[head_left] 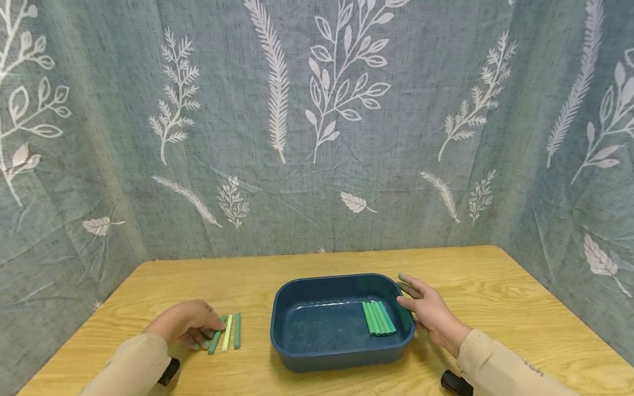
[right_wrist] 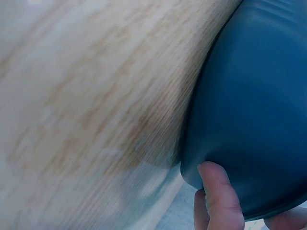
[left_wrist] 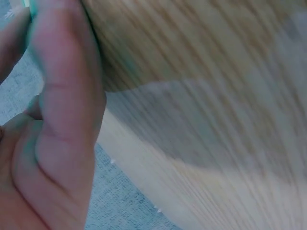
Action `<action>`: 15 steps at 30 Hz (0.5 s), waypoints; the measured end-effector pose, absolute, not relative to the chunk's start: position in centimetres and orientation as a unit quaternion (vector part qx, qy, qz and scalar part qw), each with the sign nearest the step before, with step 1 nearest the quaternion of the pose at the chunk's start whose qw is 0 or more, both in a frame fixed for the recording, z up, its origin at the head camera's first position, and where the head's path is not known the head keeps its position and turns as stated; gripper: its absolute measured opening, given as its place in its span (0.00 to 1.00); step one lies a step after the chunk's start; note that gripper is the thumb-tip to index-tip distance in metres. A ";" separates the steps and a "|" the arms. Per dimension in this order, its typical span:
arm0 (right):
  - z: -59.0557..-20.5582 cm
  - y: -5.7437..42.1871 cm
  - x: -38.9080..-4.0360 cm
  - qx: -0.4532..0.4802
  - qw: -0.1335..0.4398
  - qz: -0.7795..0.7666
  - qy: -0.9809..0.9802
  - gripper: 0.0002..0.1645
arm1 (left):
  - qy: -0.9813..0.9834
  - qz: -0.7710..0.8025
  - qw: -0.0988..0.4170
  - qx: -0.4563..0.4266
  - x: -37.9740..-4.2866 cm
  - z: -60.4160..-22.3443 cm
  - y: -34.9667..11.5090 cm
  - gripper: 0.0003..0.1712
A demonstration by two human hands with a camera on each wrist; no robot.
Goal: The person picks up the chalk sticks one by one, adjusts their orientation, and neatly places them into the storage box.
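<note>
On the left of the table, my left hand [head_left: 195, 322] pinches the leftmost dark green chalk-like stick [head_left: 214, 344], which leans slightly. A pale yellow-green stick [head_left: 227, 334] and another dark green stick [head_left: 237, 331] lie beside it. In the left wrist view the fingers [left_wrist: 67, 96] fill the left side, with only a sliver of green at their tips. My right hand [head_left: 428, 311] holds the right side of a dark blue plastic tub [head_left: 317, 360], thumb over the rim and fingers against the outer wall. Several brighter green sticks [head_left: 378, 319] lie side by side at the tub's right end.
The wooden table [head_left: 198, 275] has its far edge against a grey-green curtain [head_left: 307, 209] with white leaf prints, which also hangs along both sides. A black wrist device [head_left: 169, 371] sits under the left sleeve, another [head_left: 455, 382] under the right.
</note>
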State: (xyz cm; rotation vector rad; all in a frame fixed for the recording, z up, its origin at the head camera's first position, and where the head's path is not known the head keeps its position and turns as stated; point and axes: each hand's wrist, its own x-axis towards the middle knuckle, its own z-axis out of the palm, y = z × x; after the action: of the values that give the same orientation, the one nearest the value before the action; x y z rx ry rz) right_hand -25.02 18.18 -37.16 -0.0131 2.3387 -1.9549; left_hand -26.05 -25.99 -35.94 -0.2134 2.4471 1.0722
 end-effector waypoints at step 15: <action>-37.1 18.1 -25.0 -0.014 0.050 -0.641 0.766 0.34 | 0.843 0.474 0.248 -0.064 -25.9 -35.8 -27.7 0.29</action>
State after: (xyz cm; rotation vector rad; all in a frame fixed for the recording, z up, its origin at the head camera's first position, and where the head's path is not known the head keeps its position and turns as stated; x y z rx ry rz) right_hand -24.95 18.12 -37.07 -0.0419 2.3317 -1.9534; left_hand -25.91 -27.71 -35.80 -0.1745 2.2961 1.2909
